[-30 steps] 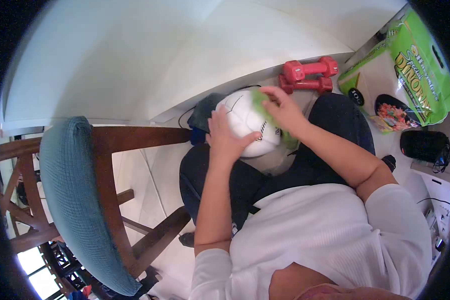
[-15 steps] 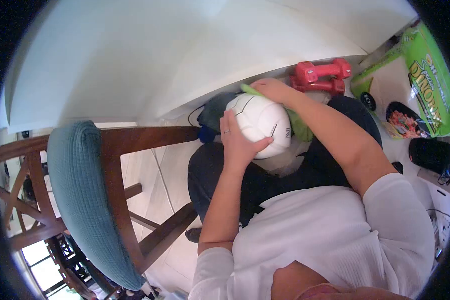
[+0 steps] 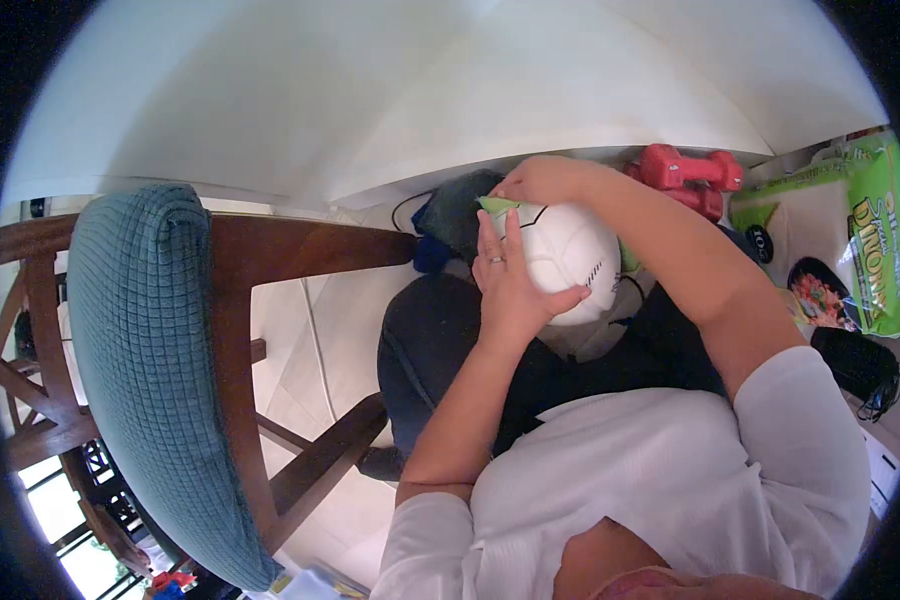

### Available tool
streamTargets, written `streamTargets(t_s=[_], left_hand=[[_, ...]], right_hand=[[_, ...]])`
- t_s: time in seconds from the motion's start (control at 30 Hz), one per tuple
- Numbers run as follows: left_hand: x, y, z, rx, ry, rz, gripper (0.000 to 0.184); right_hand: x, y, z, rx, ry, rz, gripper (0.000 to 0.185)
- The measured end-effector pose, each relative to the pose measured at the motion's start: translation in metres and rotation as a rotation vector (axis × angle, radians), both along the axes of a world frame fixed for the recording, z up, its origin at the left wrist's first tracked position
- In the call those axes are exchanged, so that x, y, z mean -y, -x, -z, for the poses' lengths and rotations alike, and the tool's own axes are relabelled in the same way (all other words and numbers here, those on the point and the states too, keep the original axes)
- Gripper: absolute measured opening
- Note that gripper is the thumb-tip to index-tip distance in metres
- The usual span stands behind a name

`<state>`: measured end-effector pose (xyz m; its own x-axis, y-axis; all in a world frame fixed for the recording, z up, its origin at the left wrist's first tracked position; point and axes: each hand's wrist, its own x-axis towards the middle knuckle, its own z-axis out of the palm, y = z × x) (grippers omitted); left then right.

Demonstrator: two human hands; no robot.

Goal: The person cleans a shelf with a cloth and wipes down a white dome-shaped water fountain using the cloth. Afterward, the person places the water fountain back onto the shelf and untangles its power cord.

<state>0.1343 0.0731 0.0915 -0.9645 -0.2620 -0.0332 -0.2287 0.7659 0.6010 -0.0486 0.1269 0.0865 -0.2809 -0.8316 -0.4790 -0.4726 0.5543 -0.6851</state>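
Observation:
A white ball (image 3: 568, 258) with black lines and small dark lettering rests between my bent legs. My left hand (image 3: 518, 275), wearing a ring, grips its near left side with thumb and fingers spread around the curve. At the far side of the ball is my right hand (image 3: 545, 182), its fingers closed on a green cloth (image 3: 497, 205) pressed to the ball's surface. The right fingertips are partly hidden. More green shows behind the ball on the right.
A wooden chair with a teal padded cover (image 3: 155, 380) stands at left. Red dumbbells (image 3: 685, 175) are stacked by the white wall (image 3: 300, 110). Green rice bags (image 3: 875, 250) and a black object with cords (image 3: 855, 360) lie at right. A dark bundle (image 3: 460, 215) sits beyond my knee.
My right hand has moved left over the ball's far side with the green cloth. The ball looks slightly turned. My head view has shifted too.

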Motion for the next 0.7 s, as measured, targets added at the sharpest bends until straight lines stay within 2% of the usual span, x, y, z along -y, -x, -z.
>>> streamTargets(t_s=[0.07,0.17,0.27,0.37,0.47,0.57,0.67,0.7], left_hand=[[0.000,-0.002,0.003,-0.046,-0.031,-0.015,0.124],[-0.001,-0.001,0.002,-0.051,-0.041,-0.032,0.122],[-0.004,-0.002,-0.001,-0.008,-0.003,-0.017,0.124],[-0.009,-0.001,-0.002,0.006,-0.026,0.008,0.123],[-0.014,-0.001,0.001,0.003,-0.062,0.041,0.119],[-0.016,-0.001,0.006,-0.008,-0.057,0.059,0.116],[-0.017,-0.001,0.007,-0.022,-0.053,0.063,0.113],[-0.018,-0.001,0.007,-0.026,-0.055,0.066,0.113]], right_hand=[[0.008,0.010,0.001,0.005,-0.032,-0.106,0.040],[0.011,0.026,0.040,-0.069,-0.087,-0.197,0.040],[-0.014,0.028,0.047,-0.045,-0.001,-0.120,0.042],[-0.046,0.015,0.030,0.057,0.085,0.048,0.044],[-0.075,0.009,0.041,-0.093,0.127,0.103,0.043],[-0.102,0.003,0.053,0.210,0.115,0.451,0.039],[-0.140,-0.031,0.035,0.425,0.247,0.800,0.035],[-0.153,-0.040,0.044,0.421,0.253,0.804,0.034]])
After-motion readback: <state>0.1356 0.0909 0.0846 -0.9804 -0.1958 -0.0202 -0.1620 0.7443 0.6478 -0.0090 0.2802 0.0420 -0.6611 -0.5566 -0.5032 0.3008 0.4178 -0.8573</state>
